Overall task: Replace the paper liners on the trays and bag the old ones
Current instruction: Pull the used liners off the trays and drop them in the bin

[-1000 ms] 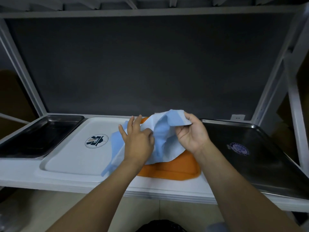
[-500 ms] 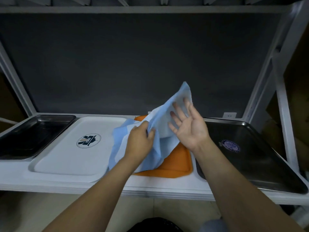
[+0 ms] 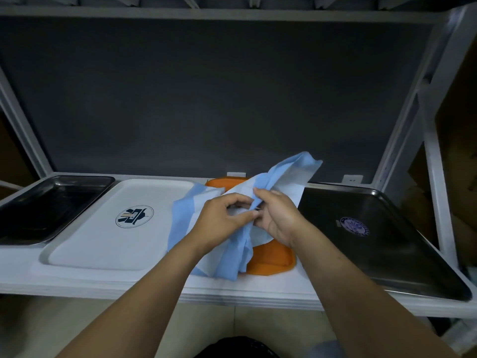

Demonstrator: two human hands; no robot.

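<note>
Left hand [image 3: 222, 218]: I read the fingers as curled in, with the thumb closing against them. It grips a bunched part of the blue liner [image 3: 291, 174] at about its middle.
Right hand [image 3: 278, 218]: fingers curled. Thumb and forefinger pinch a fold of the same sheet just beside the left hand's fingertips. I cannot tell whether the two hands touch.
Blue liner: held up off the shelf [image 3: 77, 282] between both hands and crumpled. One corner stands up and to the right above the hands. The rest hangs down in front of the orange tray [image 3: 273, 259], and its left edge drapes over the right rim of the white tray [image 3: 90, 241].
Orange tray: lies flat on the shelf between the white tray and the right steel tray [image 3: 402, 259]. It is mostly hidden by the sheet, so only a far edge and the near right corner show.
White tray: flat with its surface bare, a round logo [image 3: 134, 216] near its centre.
Left steel tray [image 3: 46, 208]: at the far left, just beside the white tray.
Right steel tray: at the far right, carrying a round sticker [image 3: 354, 226] (print too small for me to read).
Back panel [image 3: 206, 99]: a dark flat wall behind the shelf.
Bottom edge: a dark shape [image 3: 237, 347] between the forearms. I cannot make out what it is.
</note>
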